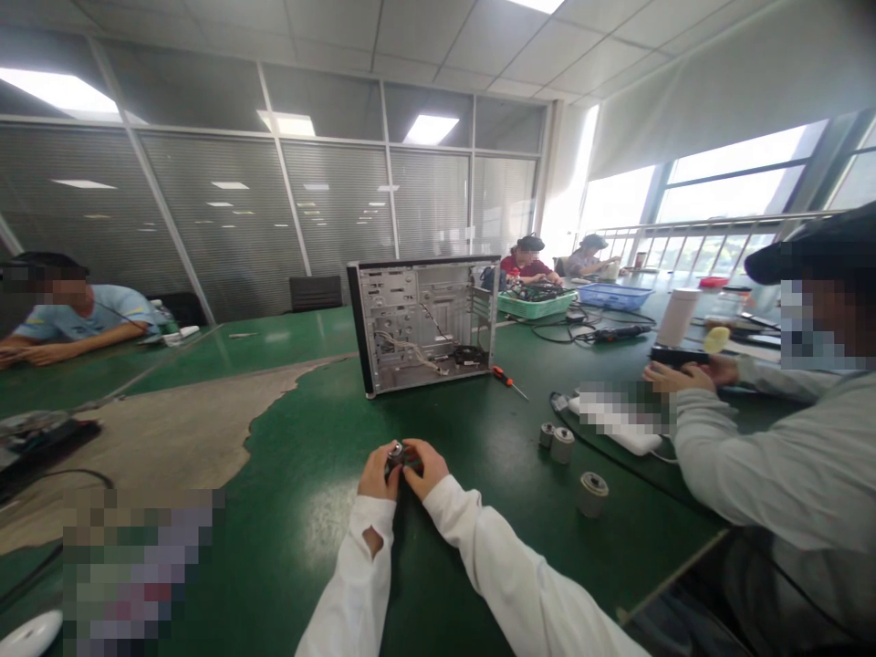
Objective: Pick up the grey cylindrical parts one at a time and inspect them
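Both my hands meet around a small metal cylindrical part just above the green table. My left hand grips it from the left, and my right hand has its fingers on the right side. Fingers cover much of the part. Beyond my hands an open computer case stands upright, with cables and a fan inside. An orange-and-black screwdriver lies by its right corner. To the right are metal cylinders: a small one beside a larger one, and another nearer me.
A person in grey sits at the right, near a white power strip. Green and blue baskets stand farther back. Brown sheeting covers the left. Another person leans on the table.
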The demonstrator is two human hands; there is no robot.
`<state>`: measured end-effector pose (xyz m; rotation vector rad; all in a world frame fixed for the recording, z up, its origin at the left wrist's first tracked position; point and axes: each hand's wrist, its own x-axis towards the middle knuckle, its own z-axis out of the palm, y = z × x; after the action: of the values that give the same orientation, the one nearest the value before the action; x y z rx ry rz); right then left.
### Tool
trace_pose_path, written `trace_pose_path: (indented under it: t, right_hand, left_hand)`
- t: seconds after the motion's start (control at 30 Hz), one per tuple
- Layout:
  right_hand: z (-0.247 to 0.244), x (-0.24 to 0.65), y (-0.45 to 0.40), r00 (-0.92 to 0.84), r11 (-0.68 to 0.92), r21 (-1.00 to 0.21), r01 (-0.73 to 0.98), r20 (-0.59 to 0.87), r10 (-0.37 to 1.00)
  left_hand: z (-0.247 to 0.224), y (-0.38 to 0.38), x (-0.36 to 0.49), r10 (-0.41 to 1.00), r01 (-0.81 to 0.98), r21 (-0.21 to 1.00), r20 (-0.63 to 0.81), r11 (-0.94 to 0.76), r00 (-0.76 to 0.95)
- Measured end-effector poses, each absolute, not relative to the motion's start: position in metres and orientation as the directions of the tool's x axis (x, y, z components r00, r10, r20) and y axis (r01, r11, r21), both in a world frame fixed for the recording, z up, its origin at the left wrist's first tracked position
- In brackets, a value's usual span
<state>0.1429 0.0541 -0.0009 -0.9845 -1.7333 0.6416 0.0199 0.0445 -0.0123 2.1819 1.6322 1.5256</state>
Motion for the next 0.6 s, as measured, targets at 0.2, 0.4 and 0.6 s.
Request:
trace_pose_path:
  t: [0.2, 0.4, 0.6]
  right_hand:
    - [0.006, 0.146, 0.054, -0.113, 0.558, -0.779, 0.286, 0.551, 0.827]
    - [0.003, 0.150, 0.059, -0.031, 0.504, -0.829, 0.242, 0.512, 0.858]
    - [-0.003, 0.151, 0.067, 0.035, 0.425, -0.891, 0.161, 0.435, 0.900]
  left_hand:
    - [-0.012, 0.042, 0.026, 0.805, 0.561, 0.688, 0.590, -0.460, -0.064]
    - [-0.007, 0.043, 0.030, 0.900, 0.176, 0.928, 0.365, -0.329, -0.240]
    - [0.004, 0.039, 0.033, 0.969, -0.359, 0.929, 0.000, -0.092, -0.248]
